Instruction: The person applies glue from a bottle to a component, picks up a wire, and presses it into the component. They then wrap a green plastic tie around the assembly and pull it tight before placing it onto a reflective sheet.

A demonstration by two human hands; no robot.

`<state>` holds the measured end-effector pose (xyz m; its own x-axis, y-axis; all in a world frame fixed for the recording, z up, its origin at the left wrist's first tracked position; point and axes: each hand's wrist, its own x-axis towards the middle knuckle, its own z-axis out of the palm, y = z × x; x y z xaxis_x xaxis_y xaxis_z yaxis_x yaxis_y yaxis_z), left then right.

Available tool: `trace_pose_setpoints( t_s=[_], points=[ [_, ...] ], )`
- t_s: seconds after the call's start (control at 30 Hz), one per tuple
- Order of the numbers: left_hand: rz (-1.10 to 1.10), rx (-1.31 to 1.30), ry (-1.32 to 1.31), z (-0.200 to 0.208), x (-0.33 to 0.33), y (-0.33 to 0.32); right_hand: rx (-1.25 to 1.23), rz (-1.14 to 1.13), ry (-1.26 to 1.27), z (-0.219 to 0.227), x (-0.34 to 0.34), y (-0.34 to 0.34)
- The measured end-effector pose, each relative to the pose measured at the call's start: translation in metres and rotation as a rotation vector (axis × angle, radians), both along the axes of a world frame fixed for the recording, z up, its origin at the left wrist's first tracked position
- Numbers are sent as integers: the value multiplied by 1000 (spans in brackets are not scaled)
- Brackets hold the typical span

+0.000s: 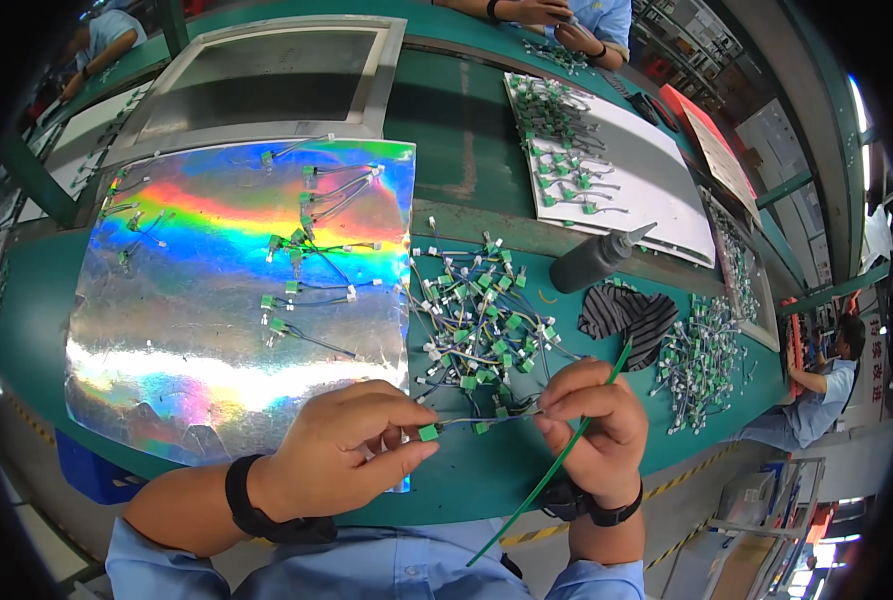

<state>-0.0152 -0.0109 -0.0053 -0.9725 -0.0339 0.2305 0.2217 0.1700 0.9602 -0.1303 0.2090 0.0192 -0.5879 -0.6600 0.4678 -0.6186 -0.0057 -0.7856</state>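
Observation:
My left hand (pixel 352 445) pinches a small green connector (pixel 428 433) between thumb and fingertips. Thin wires (pixel 487 420) run from it across to my right hand (pixel 599 420), which grips their other end. A long, thin green stick (pixel 552 473) also sits in my right hand, slanting from above the fingers down toward my body. Just beyond both hands lies a loose heap of wired green connectors (pixel 497 320) with white plugs. On the left, a shiny rainbow-reflecting sheet (pixel 197 320) carries several more of these wired connectors.
A dark grey squeeze bottle (pixel 592 262) stands beside a striped black cloth (pixel 632 318). Another connector pile (pixel 702 360) lies at the right. A white board (pixel 657 215) with connector rows and a framed panel (pixel 257 85) are farther back. Co-workers (pixel 587 25) sit around.

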Motion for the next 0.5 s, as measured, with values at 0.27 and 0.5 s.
trace_pose_setpoints(
  t_s=[0.27, 0.5],
  points=[
    [-77, -73, -134, -2, 2, -4, 231, -120, 72, 4, -3, 20],
    [-115, -93, -68, -5, 2, -2, 284, -280, 203, 19, -7, 5]
  ],
)
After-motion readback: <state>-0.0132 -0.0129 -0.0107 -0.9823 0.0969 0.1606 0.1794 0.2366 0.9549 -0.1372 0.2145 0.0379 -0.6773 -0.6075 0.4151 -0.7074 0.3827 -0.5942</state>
